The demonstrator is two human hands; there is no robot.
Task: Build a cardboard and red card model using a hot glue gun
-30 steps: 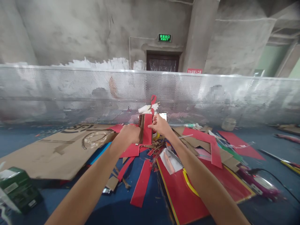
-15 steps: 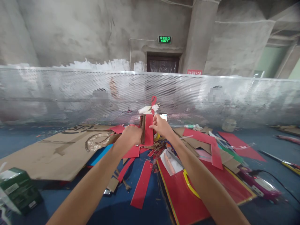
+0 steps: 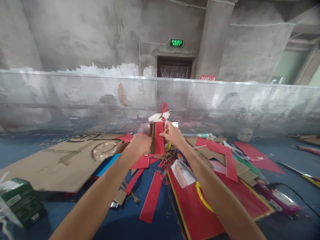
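A small upright box with a red card front and a dark brown, bark-like strip down its left part stands in the middle of the table. My left hand is closed around its left side; the fingertips are hidden behind it. At the upper right edge of the red card, my right hand has its fingers bent and pinched, with the thumb against the card. White artificial flowers and a red hook-shaped piece rise behind the top of the box.
Broken twigs and red card strips lie in front of the box. On the left are a big cardboard sheet and a green box. A red board and a magenta device with a cable lie right. Perforated metal screen behind.
Both hands keep almost the same place on the box. The whole view has shifted very slightly.
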